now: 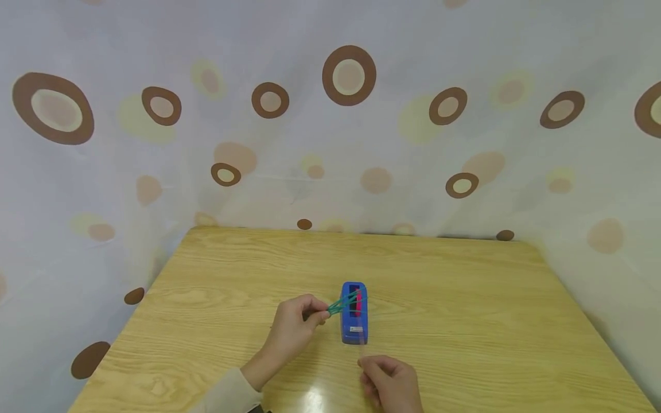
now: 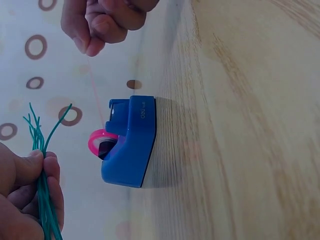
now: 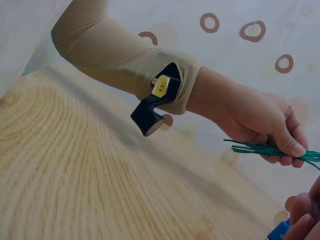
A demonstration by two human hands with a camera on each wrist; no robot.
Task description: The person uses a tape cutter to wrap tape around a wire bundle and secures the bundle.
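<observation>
Your left hand [image 1: 294, 324] clamps the green wires [image 2: 47, 210] between thumb and fingers, near the blue dispenser [image 1: 348, 330] on the table [image 1: 465, 327]. Your right hand [image 1: 391, 381] pinches tape [image 2: 95, 89], apparently drawing it out. Tearing it likely calls for steady tension.
</observation>
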